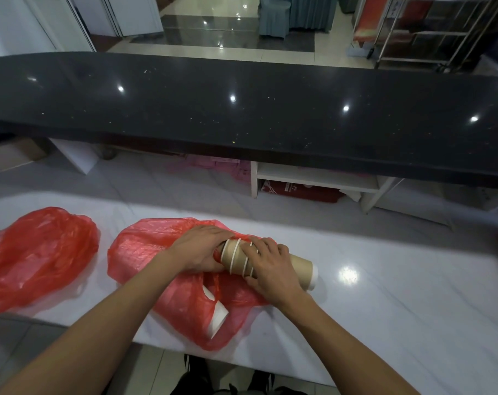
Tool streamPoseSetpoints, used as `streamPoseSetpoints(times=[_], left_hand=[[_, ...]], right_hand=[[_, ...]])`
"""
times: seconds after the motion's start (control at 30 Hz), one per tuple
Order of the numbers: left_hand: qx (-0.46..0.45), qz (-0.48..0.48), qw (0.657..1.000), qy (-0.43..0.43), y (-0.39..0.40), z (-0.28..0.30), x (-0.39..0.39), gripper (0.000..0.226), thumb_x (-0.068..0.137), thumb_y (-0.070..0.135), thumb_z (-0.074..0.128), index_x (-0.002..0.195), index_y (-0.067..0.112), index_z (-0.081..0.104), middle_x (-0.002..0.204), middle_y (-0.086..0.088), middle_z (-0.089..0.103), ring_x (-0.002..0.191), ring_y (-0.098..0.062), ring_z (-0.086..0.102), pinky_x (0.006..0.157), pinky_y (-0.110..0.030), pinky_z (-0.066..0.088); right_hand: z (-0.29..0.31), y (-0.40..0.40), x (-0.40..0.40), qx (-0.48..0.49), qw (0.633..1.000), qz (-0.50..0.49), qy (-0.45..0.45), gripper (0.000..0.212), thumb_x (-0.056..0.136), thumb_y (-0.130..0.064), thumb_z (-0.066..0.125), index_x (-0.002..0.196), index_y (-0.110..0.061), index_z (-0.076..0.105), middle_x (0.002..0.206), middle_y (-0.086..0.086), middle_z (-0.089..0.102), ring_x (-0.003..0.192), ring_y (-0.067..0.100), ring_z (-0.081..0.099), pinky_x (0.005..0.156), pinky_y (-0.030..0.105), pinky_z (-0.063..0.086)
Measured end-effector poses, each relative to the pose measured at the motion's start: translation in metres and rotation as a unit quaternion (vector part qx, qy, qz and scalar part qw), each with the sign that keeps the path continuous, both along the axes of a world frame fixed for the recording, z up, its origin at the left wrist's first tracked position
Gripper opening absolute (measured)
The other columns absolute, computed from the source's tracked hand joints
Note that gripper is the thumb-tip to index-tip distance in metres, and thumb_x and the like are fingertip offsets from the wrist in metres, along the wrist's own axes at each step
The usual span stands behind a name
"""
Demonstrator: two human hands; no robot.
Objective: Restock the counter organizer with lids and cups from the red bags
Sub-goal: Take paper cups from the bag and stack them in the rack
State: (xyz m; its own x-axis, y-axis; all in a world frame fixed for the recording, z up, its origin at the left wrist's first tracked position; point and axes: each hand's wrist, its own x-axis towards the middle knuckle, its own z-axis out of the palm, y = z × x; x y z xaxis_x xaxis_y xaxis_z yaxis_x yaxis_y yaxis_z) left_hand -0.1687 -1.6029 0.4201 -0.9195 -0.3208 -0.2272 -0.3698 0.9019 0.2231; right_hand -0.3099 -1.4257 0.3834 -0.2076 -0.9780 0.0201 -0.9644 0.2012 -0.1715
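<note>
1. Stack of cups (270,259): brown paper cups with white rims, nested into one long tube. It lies on its side, white end pointing right, partly over the mouth of the red bag. Both hands grip it.
2. Red bag (162,252): thin, translucent plastic, crumpled flat on the white table, handles toward the near edge. The stack's left end touches it.
3. Second red bag (39,252): same plastic, crumpled, lying apart to the left on the same table.

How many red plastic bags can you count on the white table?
2. One red bag lies at the table's left end, untouched. The other red bag lies in the middle, under both hands and the stack of paper cups. None seems hidden.
</note>
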Motion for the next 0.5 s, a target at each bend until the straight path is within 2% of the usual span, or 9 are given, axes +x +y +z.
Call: streamPoseSetpoints(times=[0.1, 0.23, 0.37, 0.43, 0.5], left_hand=[[0.009, 0.001, 1.0, -0.003, -0.002, 0.001, -0.002, 0.082, 0.063, 0.062, 0.062, 0.14, 0.037, 0.049, 0.135, 0.012, 0.06, 0.124, -0.014, 0.055, 0.104, -0.041, 0.044], [0.016, 0.001, 1.0, -0.002, -0.006, 0.005, -0.001, 0.082, 0.061, 0.058, 0.066, 0.138, 0.037, 0.049, 0.132, 0.012, 0.061, 0.118, -0.015, 0.057, 0.098, -0.038, 0.046], [0.019, -0.003, 1.0, 0.021, -0.009, 0.001, 0.005, 0.084, 0.057, 0.054, 0.07, 0.137, 0.036, 0.05, 0.131, 0.012, 0.06, 0.121, -0.014, 0.053, 0.102, -0.035, 0.043], [0.0, -0.018, 0.999, 0.031, -0.01, -0.002, 0.006, 0.087, 0.059, 0.054, 0.071, 0.14, 0.033, 0.049, 0.137, 0.009, 0.056, 0.131, -0.016, 0.047, 0.112, -0.036, 0.035], [-0.052, -0.03, 0.998, 0.017, -0.006, -0.002, 0.006, 0.093, 0.064, 0.058, 0.066, 0.148, 0.027, 0.042, 0.152, 0.005, 0.044, 0.146, -0.019, 0.031, 0.123, -0.041, 0.016]], right_hand=[[0.003, -0.002, -0.002, 0.016, 1.0, 0.001, 0.008, 0.069, 0.07, -0.04, 0.07, 0.134, -0.023, 0.047, 0.139, 0.005, 0.05, 0.118, 0.032, 0.05, 0.089, 0.048, 0.044], [0.005, 0.004, -0.008, 0.014, 1.0, 0.01, 0.009, 0.071, 0.07, -0.041, 0.071, 0.133, -0.023, 0.046, 0.138, 0.005, 0.05, 0.115, 0.032, 0.052, 0.087, 0.047, 0.046], [-0.002, 0.028, -0.022, -0.007, 1.0, -0.002, -0.013, 0.073, 0.072, -0.046, 0.068, 0.137, -0.025, 0.044, 0.144, 0.001, 0.048, 0.121, 0.028, 0.051, 0.093, 0.044, 0.046], [-0.002, 0.038, -0.031, -0.02, 0.999, -0.006, -0.029, 0.075, 0.074, -0.049, 0.068, 0.141, -0.025, 0.043, 0.147, -0.001, 0.046, 0.124, 0.027, 0.05, 0.098, 0.044, 0.044], [0.0, 0.047, -0.039, -0.024, 0.999, -0.003, -0.049, 0.079, 0.076, -0.052, 0.067, 0.145, -0.025, 0.039, 0.152, -0.003, 0.042, 0.13, 0.025, 0.047, 0.103, 0.043, 0.041]])
